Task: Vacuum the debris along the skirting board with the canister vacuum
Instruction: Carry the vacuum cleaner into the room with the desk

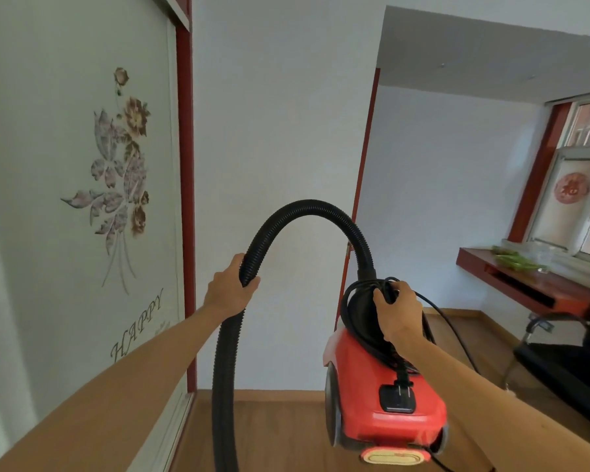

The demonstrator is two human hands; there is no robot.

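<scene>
Where visible, wood floor [280,437], skirting [273,394], white walls [280,114].

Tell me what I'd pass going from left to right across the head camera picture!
Flower sticker → red door frame → left hand gripping the black hose → red canister vacuum, with the right hand gripping its coiled cord → wooden shelf.

Soft, even daylight comes through the red-framed glass window [576,199] at the right, leaving the plain white wall [273,131] bright with only faint shadows and a dull sheen on the glossy red plastic canister vacuum [365,373]. The wide-angle lens bows straight lines toward the edges, so the dark red vertical door frame [186,165] leans, and the picture is slightly soft.
</scene>
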